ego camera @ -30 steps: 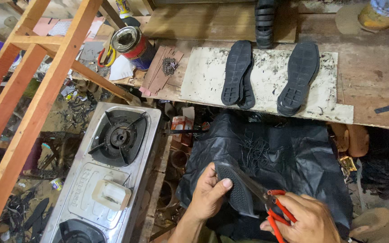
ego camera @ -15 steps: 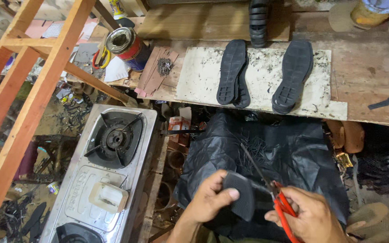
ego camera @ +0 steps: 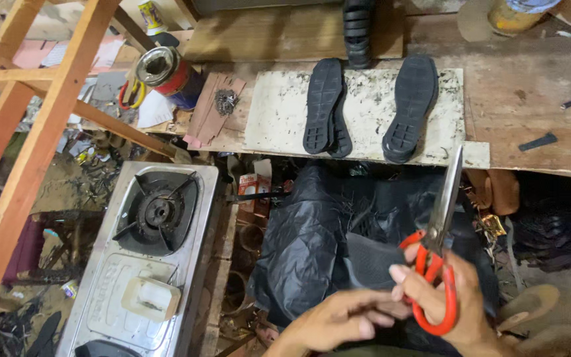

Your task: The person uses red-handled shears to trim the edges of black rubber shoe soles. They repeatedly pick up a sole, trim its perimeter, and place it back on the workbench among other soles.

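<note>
My right hand (ego camera: 445, 299) grips red-handled scissors (ego camera: 439, 250), their steel blades pointing up and closed. My left hand (ego camera: 340, 320) pinches a black rubber sole piece (ego camera: 370, 259) just left of the scissors, the fingertips of both hands nearly touching. Both hands hover over a black plastic sheet (ego camera: 305, 231) low in the head view. Further off, black shoe soles (ego camera: 324, 106) lie on a white board (ego camera: 279, 119) on the wooden bench, one of them (ego camera: 410, 108) to the right.
A steel gas stove (ego camera: 147, 258) stands at the left beside an orange wooden frame (ego camera: 34, 145). A red tin can (ego camera: 165, 71) sits at the bench's left end. A stack of black soles (ego camera: 357, 26) stands behind the board. Scraps litter the floor.
The scissors have swung up from low right, blades now upright. My left hand has slid down and right on the black piece, closer to my right hand. The view has tilted slightly.
</note>
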Tool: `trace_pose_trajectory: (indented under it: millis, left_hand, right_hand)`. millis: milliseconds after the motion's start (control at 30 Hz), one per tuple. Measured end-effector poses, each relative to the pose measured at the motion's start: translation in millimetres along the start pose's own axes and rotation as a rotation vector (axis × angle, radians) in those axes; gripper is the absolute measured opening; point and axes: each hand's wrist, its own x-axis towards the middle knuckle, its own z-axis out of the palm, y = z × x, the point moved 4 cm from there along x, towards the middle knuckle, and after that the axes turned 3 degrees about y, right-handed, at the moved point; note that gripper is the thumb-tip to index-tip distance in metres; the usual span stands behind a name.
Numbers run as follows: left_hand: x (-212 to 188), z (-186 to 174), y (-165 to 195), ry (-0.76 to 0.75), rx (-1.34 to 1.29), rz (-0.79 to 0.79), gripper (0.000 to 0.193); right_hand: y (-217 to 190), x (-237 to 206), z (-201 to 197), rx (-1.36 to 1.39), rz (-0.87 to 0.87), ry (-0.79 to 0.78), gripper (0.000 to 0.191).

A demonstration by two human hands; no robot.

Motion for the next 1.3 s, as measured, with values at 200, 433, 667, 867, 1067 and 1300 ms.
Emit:
trace_pose_trajectory:
  millis: [200,433,667,867,1067,1300]
  left_hand:
    - [9,-36,-4,0.406,-0.553,0.248,0.042]
    - [-6,-68,21,0.647,-0.421,0.458,0.039]
    - [-12,-62,30,0.631,-0.376,0.518,0.037]
    - [-15,-61,24,0.658,-0.392,0.502,0.038]
    - [-27,-80,13,0.682,-0.307,0.461,0.035]
    - [-42,-101,6,0.713,-0.245,0.37,0.045]
  right_hand:
    - [24,-11,17,-0.026,0.007,-0.124,0.038]
    - [2,-10,11,-0.521,-0.096,-0.164,0.07]
    - [-15,-14,22,-0.65,-0.073,-0.222,0.083]
    - [-17,-15,25,-0.628,-0.178,-0.198,0.08]
    - [17,-22,15,-0.695,-0.087,-0.305,0.076]
    - [54,-30,1,-0.514,-0.133,-0.432,0.068]
